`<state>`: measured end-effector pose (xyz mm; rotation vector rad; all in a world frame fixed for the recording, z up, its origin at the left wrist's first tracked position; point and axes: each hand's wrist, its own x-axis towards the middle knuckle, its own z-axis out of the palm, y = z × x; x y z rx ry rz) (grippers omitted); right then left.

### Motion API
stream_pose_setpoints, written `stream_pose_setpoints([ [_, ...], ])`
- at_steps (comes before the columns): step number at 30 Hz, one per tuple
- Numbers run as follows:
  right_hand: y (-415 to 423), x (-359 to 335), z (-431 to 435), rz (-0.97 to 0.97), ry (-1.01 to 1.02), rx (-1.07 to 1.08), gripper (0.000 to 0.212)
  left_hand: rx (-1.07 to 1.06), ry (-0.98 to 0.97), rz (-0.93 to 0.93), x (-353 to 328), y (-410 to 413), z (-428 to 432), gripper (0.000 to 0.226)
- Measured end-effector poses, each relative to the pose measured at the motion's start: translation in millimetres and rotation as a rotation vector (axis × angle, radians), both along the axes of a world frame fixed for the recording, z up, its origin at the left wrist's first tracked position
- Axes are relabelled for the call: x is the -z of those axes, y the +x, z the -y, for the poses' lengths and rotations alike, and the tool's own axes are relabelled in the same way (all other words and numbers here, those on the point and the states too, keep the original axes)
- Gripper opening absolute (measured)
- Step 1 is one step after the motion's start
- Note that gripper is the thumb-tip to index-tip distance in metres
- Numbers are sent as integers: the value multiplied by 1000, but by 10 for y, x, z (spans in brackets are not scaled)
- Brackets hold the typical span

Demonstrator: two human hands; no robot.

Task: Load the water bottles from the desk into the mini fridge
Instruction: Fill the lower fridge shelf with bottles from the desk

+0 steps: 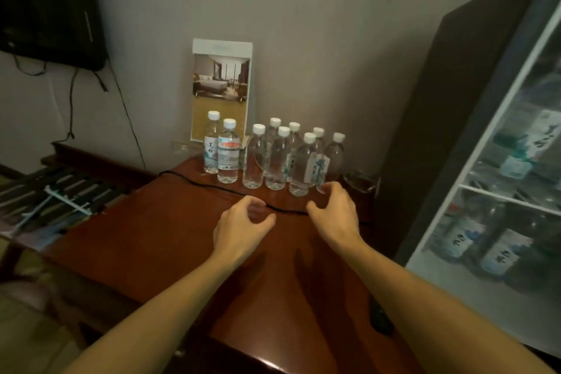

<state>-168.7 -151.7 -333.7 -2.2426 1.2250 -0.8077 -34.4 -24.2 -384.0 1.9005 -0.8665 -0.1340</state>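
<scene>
Mini fridge (440, 146) holds labelled bottles on two shelves; water bottles (277, 158) stand on the desk (151, 237) — just beyond left hand (243, 225) and right hand (334, 212), both loosely curled, empty.

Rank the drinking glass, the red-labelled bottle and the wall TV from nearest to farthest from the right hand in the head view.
1. Drinking glass, just beyond the right hand, slightly to its right.
2. Red-labelled bottle, second bottle from the left.
3. Wall TV, far upper left.

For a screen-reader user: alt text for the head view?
The left hand and right hand reach, empty, toward white-capped water bottles at the back of a desk. A mini fridge holding bottles stands to the right.
</scene>
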Motion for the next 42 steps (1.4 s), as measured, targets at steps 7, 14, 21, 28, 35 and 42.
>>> stream_pose_setpoints([
  [7,712,364,656,156,62,87,67,86,21,-13,328,438,669,51],
  [14,1186,459,1045,242,85,161,68,87,93,67,344,750,1055,49],
  [21,1309,443,1128,142,61,219,63,141,156,84,295,777,1097,46],
  [28,947,401,727,175,113,149,56,141,198,106,77,513,882,51],
  [35,323,184,-22,203,79,44,54,193,223,108,-176,-87,434,76],
  [42,-540,-56,-691,206,1,-16,57,147,36,122,-372,-900,-109,49],
])
